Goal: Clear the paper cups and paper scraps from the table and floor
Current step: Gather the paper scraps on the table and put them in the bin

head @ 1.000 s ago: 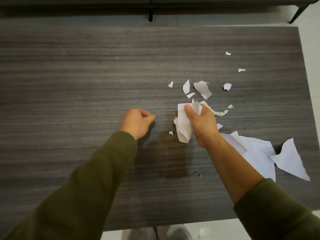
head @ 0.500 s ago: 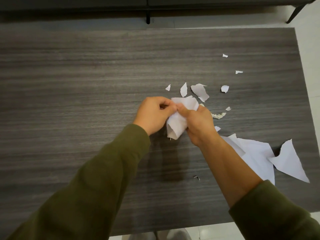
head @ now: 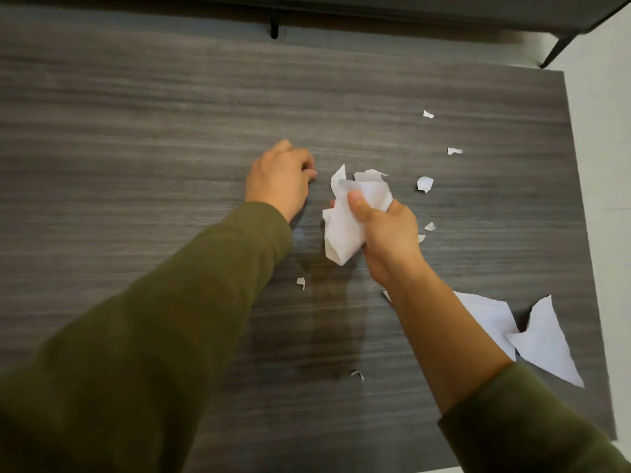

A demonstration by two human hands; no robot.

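Surface: dark grey wood-grain desk (head: 136,138), seen from above; pale floor (head: 601,138) showed past its right edge. Beyond the far edge stood dark furniture on black legs (head: 555,51).

Near zone: one tiny scrap (head: 357,374) lay toward the near edge, about mid-width. Two large torn sheets lay at the near right corner: a broad piece (head: 491,319) partly under the right forearm, and a triangular piece (head: 546,343) just beside it, their edges touching or overlapping.

Middle zone: a small scrap (head: 301,282) lay between the two forearms. Two olive-green sleeves (head: 153,336) entered from the near edge.

Right hand (head: 386,237): clenched around a crumpled wad of white paper (head: 345,220), thumb pressed across its front, torn ends sticking out above and below the fist. It was held above the desk middle. Two small bits (head: 429,227) lay just right of this hand.

Left hand (head: 280,179): curled, knuckles up, fingertips (head: 309,172) down at the desk surface left of the wad; whether it pinched anything could not be told.

Far zone: three scraps toward the far right corner, a rounded one (head: 424,183), a sliver (head: 454,151), and the farthest (head: 428,114).
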